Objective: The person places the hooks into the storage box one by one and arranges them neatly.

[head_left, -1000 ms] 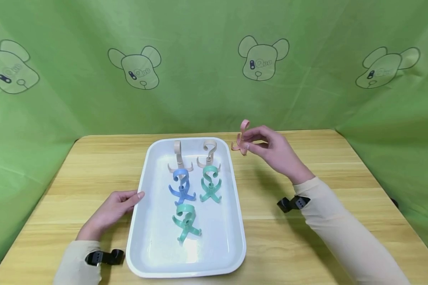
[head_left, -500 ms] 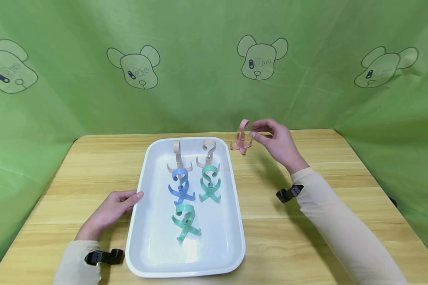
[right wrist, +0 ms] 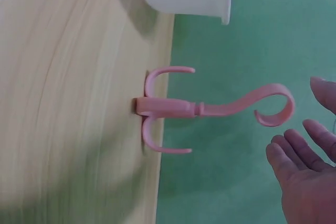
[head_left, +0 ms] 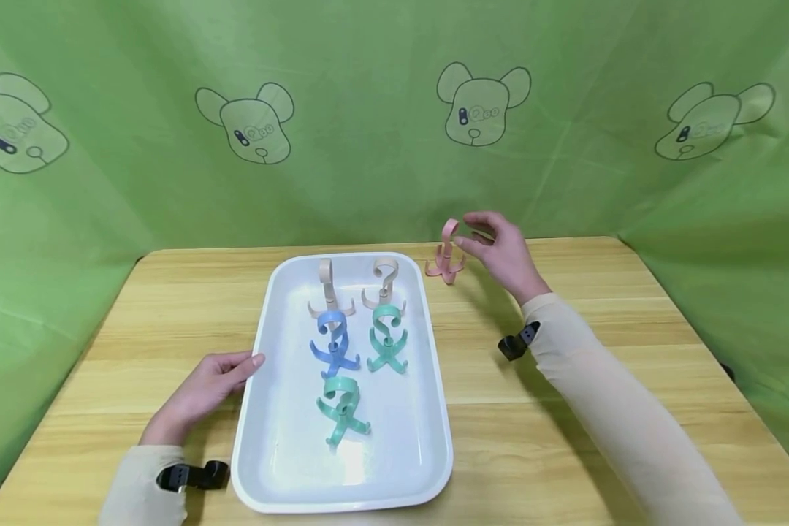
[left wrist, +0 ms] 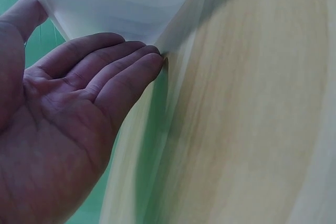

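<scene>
A pink rotating multi-prong hanger hook (head_left: 447,259) stands upright on its prongs on the table, right of the tray's far corner. My right hand (head_left: 502,252) is beside its curled top, thumb and fingers spread apart. In the right wrist view, a gap shows between the fingertips (right wrist: 277,150) and the hook's curl (right wrist: 281,106). At the left, my left hand (head_left: 213,387) holds the white tray (head_left: 246,438) by its side, the thumb over the rim. Its other fingers (left wrist: 110,66) lie nearly straight against the tray's outer wall.
Inside the tray stand two beige hooks (head_left: 329,288), one blue hook (head_left: 335,351) and two green hooks (head_left: 388,347). A green cloth (head_left: 368,183) printed with bear heads hangs behind the wooden table (head_left: 532,438) and at its sides.
My right hand has let go of the pink hook, drawn back to the right, then come up close to its curled top. The hook stays standing. My left hand has not moved.
</scene>
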`<state>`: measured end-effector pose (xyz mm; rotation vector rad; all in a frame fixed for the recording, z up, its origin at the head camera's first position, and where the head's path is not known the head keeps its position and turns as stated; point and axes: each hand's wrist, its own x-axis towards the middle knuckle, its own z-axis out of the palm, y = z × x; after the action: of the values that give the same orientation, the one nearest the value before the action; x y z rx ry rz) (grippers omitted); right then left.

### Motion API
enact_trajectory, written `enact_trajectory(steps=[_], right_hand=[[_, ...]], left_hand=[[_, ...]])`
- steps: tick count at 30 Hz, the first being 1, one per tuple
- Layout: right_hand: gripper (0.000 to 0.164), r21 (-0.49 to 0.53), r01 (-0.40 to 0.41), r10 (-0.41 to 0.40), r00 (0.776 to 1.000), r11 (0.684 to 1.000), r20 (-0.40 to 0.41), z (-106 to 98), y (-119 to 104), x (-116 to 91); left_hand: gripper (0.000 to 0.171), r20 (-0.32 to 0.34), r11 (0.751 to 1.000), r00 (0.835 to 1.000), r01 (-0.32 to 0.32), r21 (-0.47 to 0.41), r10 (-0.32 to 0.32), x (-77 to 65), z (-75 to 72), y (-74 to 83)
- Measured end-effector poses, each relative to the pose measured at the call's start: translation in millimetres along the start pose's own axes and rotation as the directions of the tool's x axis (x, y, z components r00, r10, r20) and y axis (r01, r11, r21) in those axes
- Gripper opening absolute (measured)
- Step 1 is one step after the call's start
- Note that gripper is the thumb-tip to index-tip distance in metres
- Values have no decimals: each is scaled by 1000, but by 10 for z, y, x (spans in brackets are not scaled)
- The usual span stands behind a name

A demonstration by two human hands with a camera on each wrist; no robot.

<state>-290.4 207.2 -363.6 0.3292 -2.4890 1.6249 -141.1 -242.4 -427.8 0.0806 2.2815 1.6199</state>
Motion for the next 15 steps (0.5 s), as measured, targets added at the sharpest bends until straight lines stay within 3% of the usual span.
enact_trajectory(steps=[9, 15], right_hand=[[54, -22, 3, -2, 999, 1000, 37, 83, 108, 194], [49, -37, -8, 9, 1000, 999, 29, 112, 144, 204]], left_hand=[[55, -17, 1000, 1000, 7, 12, -7, -18, -10, 5], [53, -11, 1000, 1000, 0, 18, 1, -4, 4, -4]])
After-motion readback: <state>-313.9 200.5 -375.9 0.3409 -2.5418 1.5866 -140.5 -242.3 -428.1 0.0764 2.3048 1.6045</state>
